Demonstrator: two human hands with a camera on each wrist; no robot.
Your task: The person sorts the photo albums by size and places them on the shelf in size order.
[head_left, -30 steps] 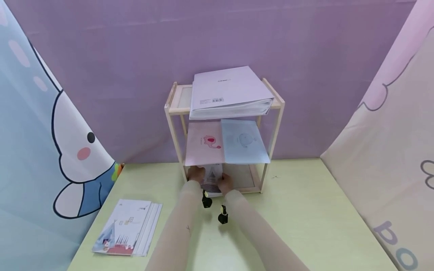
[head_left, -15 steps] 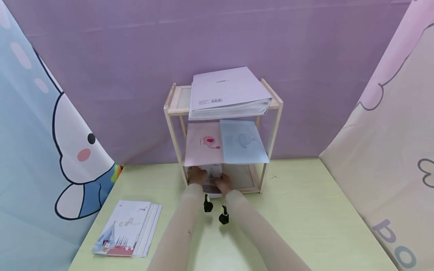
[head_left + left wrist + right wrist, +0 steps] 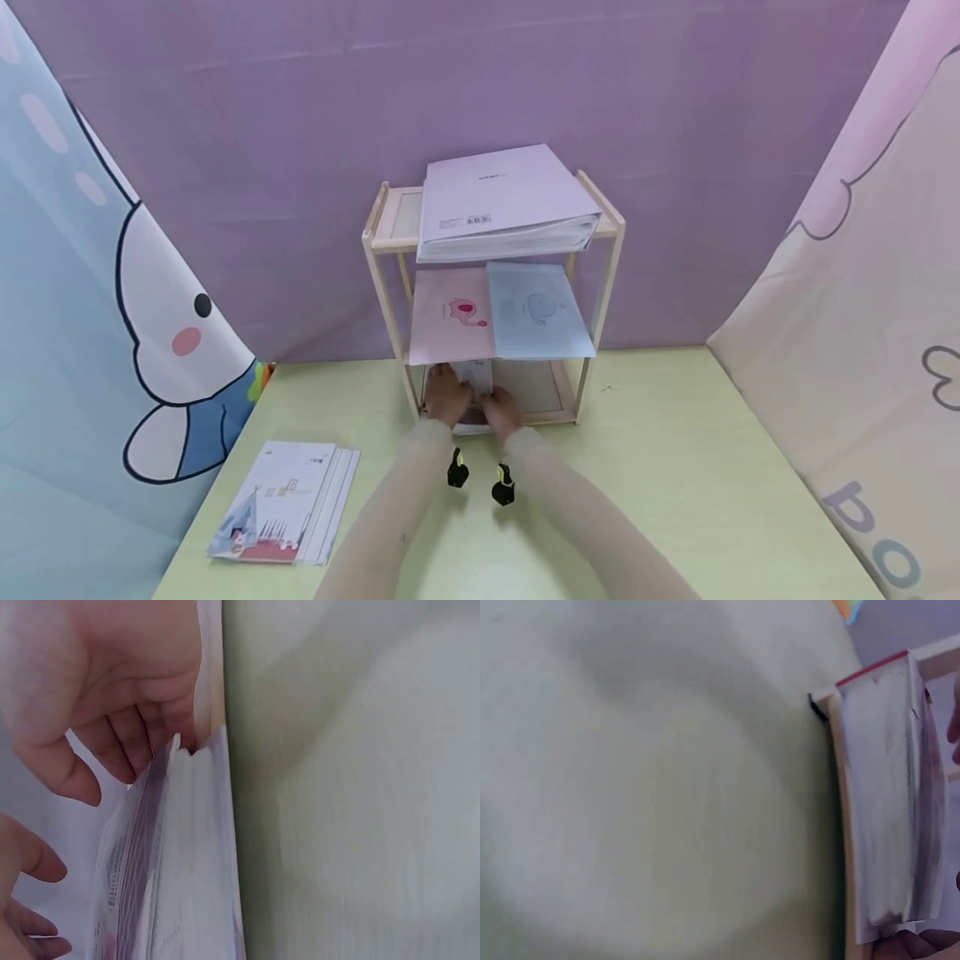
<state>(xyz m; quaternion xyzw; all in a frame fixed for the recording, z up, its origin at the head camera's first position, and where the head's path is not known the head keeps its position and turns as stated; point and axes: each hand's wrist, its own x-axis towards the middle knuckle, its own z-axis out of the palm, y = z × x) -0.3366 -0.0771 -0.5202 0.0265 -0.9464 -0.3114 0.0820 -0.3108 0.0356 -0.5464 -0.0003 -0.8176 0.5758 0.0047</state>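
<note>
A stack of thin books (image 3: 480, 373) lies on the left part of the rack's bottom shelf (image 3: 534, 387). Its page edges face me in both wrist views. My left hand (image 3: 447, 396) is over the stack's left side, and its loosely bent fingers (image 3: 41, 862) hang above the top cover. At the stack's right end is my right hand (image 3: 504, 410), its fingers (image 3: 124, 746) reaching against the end and its thumb apart from the cover. The right wrist view shows the right fingers (image 3: 911, 946) at the stack's near corner. The middle shelf partly hides the stack's back.
A thick white book pile (image 3: 510, 196) rests on the wooden rack's (image 3: 382, 308) top. Pink (image 3: 452, 321) and blue (image 3: 540, 312) booklets lie side by side on the middle shelf. More books (image 3: 273, 500) lie on the table's (image 3: 697, 483) left. Curtains (image 3: 660, 167) enclose the table.
My left hand has shifted right, from the stack's left edge to over its top. The right hand has moved slightly right. The booklets and the books on the table have stayed put.
</note>
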